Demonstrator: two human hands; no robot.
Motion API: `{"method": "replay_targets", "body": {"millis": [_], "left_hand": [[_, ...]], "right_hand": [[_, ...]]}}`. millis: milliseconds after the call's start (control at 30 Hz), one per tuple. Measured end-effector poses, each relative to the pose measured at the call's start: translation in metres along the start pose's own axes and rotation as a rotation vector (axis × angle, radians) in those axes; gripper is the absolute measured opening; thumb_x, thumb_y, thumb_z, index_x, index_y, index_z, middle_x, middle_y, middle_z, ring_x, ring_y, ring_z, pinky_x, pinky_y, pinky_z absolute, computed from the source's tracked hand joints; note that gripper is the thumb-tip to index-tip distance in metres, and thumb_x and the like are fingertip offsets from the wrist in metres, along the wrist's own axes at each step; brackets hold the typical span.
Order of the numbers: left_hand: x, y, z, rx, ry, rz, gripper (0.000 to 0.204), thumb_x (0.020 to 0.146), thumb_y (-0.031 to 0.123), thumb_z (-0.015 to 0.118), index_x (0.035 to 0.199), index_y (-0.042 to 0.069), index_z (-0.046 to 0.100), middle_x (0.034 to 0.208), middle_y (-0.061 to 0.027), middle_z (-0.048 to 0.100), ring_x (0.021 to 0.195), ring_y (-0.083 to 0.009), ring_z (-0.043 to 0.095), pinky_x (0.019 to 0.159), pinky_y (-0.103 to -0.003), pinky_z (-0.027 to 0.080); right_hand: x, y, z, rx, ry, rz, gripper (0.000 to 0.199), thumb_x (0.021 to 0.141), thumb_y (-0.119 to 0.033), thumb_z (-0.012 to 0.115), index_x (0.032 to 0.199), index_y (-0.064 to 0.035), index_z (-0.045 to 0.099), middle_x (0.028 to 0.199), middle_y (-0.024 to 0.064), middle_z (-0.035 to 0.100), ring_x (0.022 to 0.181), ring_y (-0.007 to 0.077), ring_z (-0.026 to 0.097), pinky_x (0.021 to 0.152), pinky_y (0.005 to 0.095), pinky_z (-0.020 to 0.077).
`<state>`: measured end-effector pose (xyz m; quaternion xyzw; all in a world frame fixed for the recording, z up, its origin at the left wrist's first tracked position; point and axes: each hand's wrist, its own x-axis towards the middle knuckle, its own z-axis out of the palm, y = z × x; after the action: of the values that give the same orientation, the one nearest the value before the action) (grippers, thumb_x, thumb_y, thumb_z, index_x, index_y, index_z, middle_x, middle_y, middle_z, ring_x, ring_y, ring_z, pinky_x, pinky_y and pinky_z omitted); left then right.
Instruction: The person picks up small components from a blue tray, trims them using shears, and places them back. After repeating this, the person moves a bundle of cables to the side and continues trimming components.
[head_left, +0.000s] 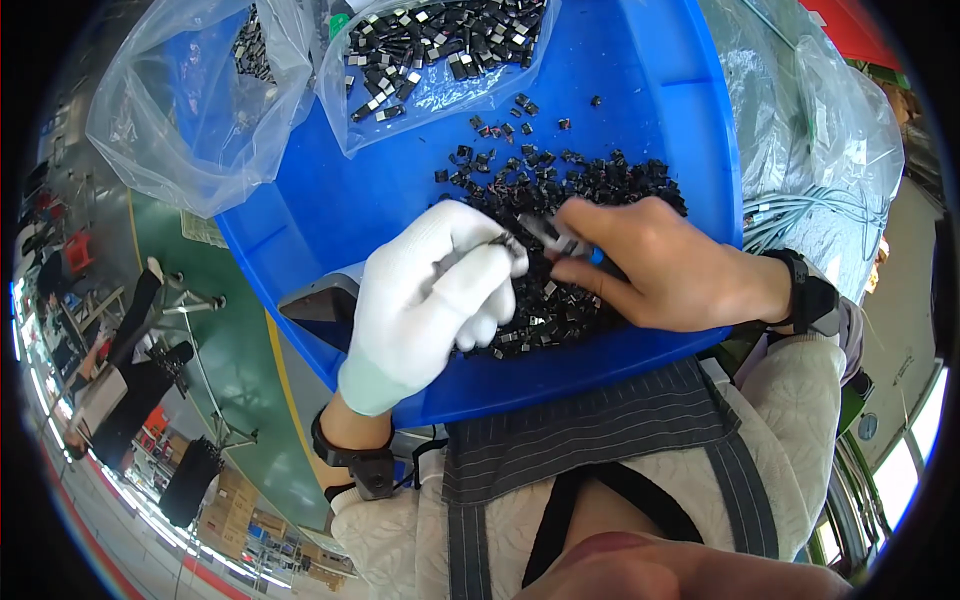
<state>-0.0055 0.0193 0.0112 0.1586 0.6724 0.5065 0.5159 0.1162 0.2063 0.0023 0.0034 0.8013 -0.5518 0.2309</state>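
Observation:
My left hand [432, 300] wears a white glove and pinches a small black part [503, 240] between thumb and fingers, over a heap of small black parts [570, 200] in a blue plastic bin [400, 180]. My right hand [660, 265] is bare and grips a thin metal tool with a blue handle [560, 238], its tip meeting the part held by the left hand. Both hands hover just above the heap, close together. A black band sits on each wrist.
Two clear plastic bags [200, 110] with more black and silver parts [440, 45] lie at the far side of the bin. Another clear bag [820, 120] and grey cables [790, 215] are at the right. A green floor [230, 380] and tripod stands lie far below left.

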Motion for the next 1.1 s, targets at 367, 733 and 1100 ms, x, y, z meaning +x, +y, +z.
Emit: {"method": "replay_targets", "body": {"millis": [367,733,1100], "left_hand": [[-0.004,-0.001,0.008,-0.02,0.252,0.169,0.011,0.088,0.002,0.058,0.098,0.001,0.059,0.085,-0.0076,0.065,0.062,-0.0091,0.061,0.049,-0.02,0.045],[0.001,-0.019,0.014,0.269,0.359,0.535,0.018,0.079,-0.004,0.066,0.095,0.002,0.061,0.094,-0.0112,0.065,0.066,-0.0107,0.061,0.055,-0.02,0.047],[0.002,-0.018,0.012,0.282,0.387,0.553,0.019,0.078,-0.005,0.067,0.094,0.002,0.062,0.092,-0.0116,0.065,0.069,-0.0128,0.06,0.056,-0.022,0.047]], "right_hand": [[0.0,0.002,0.001,-0.11,0.075,-0.056,0.023,0.086,-0.011,0.062,0.098,0.0034,0.049,0.082,0.0188,0.058,0.079,0.0389,0.059,0.067,0.0411,0.0484],[0.001,0.012,0.009,-0.22,0.219,-0.187,0.023,0.083,-0.009,0.064,0.097,0.0019,0.049,0.083,0.0176,0.056,0.078,0.0382,0.057,0.066,0.0424,0.0467],[0.0,0.005,0.002,-0.137,0.077,-0.123,0.021,0.082,-0.007,0.064,0.095,0.0018,0.05,0.08,0.0172,0.056,0.076,0.0374,0.058,0.064,0.0424,0.0458]]}}
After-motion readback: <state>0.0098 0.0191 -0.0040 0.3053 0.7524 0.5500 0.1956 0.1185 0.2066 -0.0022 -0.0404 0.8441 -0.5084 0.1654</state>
